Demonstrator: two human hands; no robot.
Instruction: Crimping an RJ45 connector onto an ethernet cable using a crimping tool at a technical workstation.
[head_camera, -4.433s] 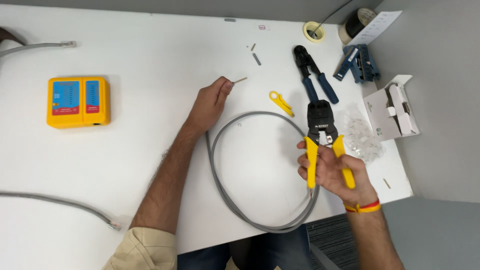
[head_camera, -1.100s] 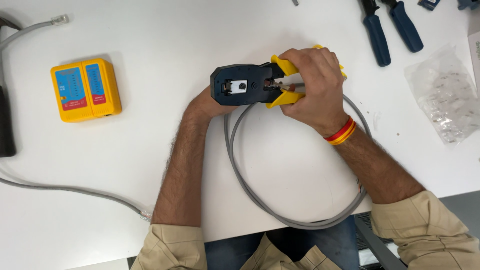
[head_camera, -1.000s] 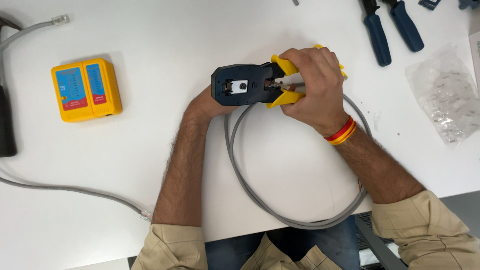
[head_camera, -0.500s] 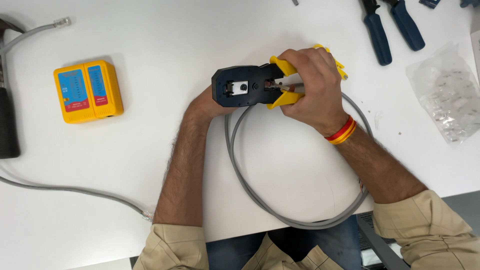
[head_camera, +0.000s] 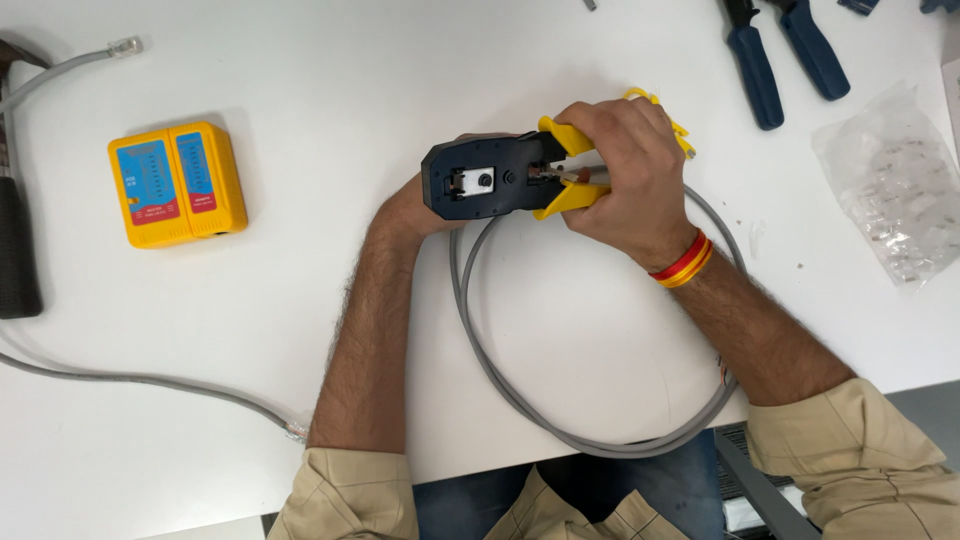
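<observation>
Right hand (head_camera: 625, 170) clamped on crimper (head_camera: 510, 180) handles; left hand (head_camera: 420, 205) hidden behind it, grip unclear. Grey cable (head_camera: 520, 400) could slip out mid-squeeze: bad crimp.

Beige rolled sleeves (head_camera: 350, 490); red-yellow wristband (head_camera: 683, 262).

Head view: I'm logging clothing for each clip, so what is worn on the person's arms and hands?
Both hands, left and right, are bare, without gloves. Beige sleeves are rolled up towards the elbows. A red and yellow band circles the right wrist.
</observation>
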